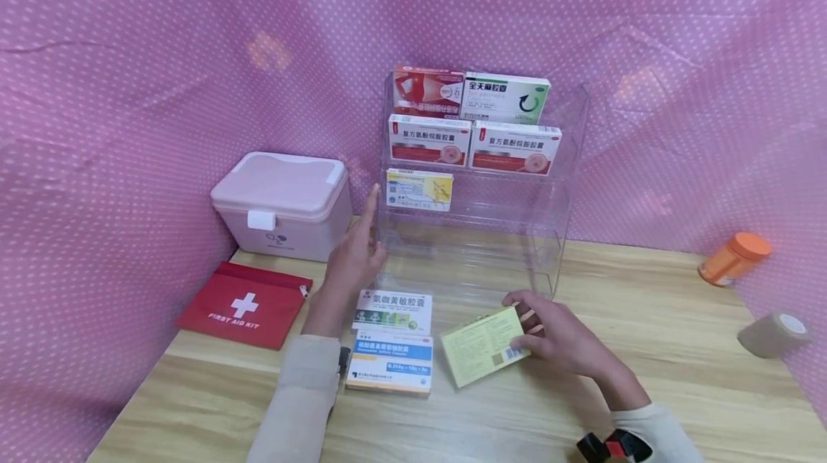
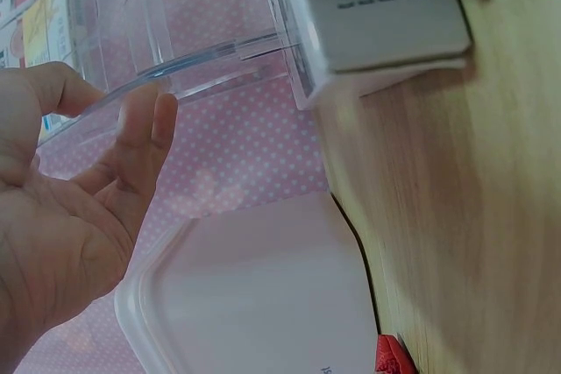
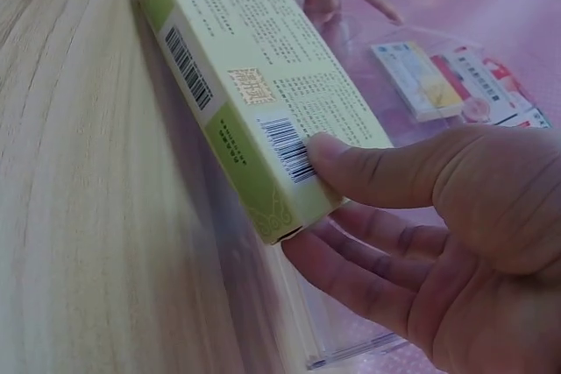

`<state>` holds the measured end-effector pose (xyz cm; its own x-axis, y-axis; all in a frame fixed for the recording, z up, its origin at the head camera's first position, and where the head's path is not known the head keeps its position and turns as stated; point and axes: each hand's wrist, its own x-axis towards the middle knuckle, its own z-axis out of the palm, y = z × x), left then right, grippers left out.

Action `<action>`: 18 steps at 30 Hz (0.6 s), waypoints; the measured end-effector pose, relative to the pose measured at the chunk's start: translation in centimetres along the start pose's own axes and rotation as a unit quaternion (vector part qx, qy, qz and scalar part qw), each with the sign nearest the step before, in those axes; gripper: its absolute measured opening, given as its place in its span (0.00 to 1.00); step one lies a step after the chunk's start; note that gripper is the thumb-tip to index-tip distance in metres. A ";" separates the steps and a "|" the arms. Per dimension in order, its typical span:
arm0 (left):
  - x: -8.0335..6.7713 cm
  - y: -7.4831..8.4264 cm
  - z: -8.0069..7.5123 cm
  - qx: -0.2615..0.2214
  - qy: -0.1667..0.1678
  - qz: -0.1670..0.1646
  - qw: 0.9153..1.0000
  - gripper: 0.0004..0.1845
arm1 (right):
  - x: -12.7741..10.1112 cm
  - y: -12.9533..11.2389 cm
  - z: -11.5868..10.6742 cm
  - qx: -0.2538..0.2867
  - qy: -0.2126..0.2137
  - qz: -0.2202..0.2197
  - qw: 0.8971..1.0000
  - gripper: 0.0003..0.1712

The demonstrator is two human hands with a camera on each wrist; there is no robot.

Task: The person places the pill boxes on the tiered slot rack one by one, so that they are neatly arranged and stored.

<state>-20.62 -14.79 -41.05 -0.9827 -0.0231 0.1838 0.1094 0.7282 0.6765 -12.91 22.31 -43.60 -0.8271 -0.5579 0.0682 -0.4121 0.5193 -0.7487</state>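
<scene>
My right hand [image 1: 558, 337] grips one end of a pale yellow-green medicine box [image 1: 481, 348], thumb on its printed face. In the right wrist view the box [image 3: 263, 85] shows barcodes and a green edge. A clear tiered display rack [image 1: 478, 269] stands ahead. At its left side, my left hand [image 1: 355, 255] holds the panel edge between thumb and fingers, one finger extended upward. Several medicine boxes fill its upper tiers, and a yellow-and-white box [image 1: 420, 190] sits alone on a lower tier. Before the rack lie a green-and-white box [image 1: 393, 312] and a blue-and-white box [image 1: 390, 362].
Left of the rack stands a lidded pink storage box [image 1: 281, 197], with a red first aid pouch [image 1: 245, 305] before it. On the right lie an orange bottle [image 1: 735, 259] and a grey cylinder [image 1: 772, 334]. Pink dotted cloth [image 1: 142, 90] hangs behind the table.
</scene>
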 end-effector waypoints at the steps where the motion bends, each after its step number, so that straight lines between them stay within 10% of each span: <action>1: 0.0 0.0 -0.1 0.000 0.000 0.000 1.000 0.65 | 0.0 -0.1 0.0 0.002 0.004 -0.002 1.000 0.31; 18: 0.0 -0.2 -0.1 -0.005 0.006 0.009 1.000 0.66 | 0.3 -1.3 -0.3 0.042 0.090 -0.021 0.995 0.32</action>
<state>-20.65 -15.00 -41.12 -0.9788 -0.0188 0.2037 0.1279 0.7211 0.6809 -12.75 21.62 -42.43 -0.8681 -0.4489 0.2117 -0.4206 0.4388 -0.7941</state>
